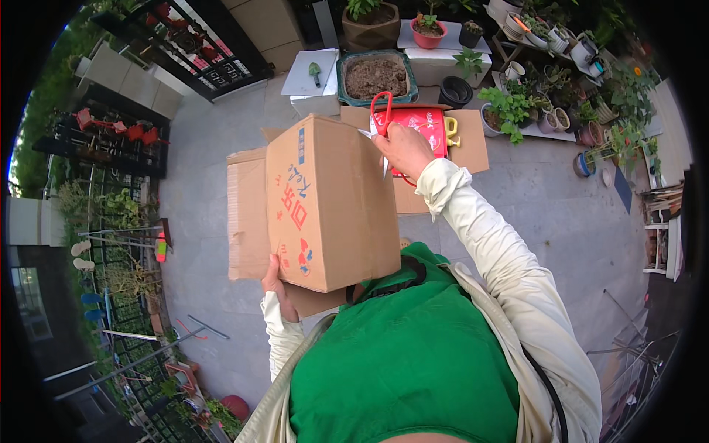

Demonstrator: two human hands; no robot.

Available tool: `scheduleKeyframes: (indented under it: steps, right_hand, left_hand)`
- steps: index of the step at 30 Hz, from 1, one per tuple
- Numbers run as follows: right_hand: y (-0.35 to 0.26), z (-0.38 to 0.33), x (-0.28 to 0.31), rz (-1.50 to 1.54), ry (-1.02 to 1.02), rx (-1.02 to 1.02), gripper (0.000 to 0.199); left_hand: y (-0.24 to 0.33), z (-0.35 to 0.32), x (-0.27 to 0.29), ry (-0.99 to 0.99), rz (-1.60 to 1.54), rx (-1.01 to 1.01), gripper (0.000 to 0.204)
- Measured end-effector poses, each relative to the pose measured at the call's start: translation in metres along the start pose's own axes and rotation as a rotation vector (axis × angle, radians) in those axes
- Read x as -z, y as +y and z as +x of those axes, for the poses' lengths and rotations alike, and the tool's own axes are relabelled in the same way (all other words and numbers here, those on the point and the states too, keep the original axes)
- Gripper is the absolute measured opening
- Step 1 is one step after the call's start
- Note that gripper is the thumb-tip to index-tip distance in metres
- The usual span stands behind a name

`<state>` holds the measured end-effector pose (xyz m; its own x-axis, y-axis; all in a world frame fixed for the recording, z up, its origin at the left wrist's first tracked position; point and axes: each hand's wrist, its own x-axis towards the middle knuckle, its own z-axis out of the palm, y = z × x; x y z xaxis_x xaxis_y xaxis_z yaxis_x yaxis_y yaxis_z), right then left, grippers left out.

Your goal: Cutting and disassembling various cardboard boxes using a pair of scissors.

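A large brown cardboard box (334,210) with red and blue print is tilted up in front of my body, its flaps folded out. My left hand (272,279) grips it at the lower left corner. At its upper right edge my right hand (408,150) is closed around a pair of scissors (382,112) with red handles. The scissor blades are spread, and their metal shows beside the box edge. My palm hides the pivot. Just beyond my right hand, a red package (422,127) and a yellow plastic handle (451,130) lie in another opened cardboard box (470,142).
A green tub of soil (342,80) stands ahead, beside a white block (304,101) with a small green trowel (314,72) on top. Several potted plants (509,107) crowd the right. A dark metal gate (221,52) and metal poles (140,358) are on the left.
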<state>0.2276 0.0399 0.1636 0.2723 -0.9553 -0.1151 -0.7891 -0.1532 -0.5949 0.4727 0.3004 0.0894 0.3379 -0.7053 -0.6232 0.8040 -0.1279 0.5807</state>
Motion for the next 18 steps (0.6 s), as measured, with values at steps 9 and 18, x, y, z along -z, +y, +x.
scheduleKeyframes:
  steps: [9, 18]
  right_hand:
    - [0.006, 0.001, -0.007, -0.032, -0.255, -0.015, 0.032]
    - [0.016, -0.051, -0.049, -0.01, -0.485, -0.027, 0.037]
  left_hand:
    - [0.002, -0.009, -0.011, -0.043, -0.026, -0.002, 0.045]
    - [-0.007, -0.002, -0.004, 0.063, 0.08, -0.095, 0.044]
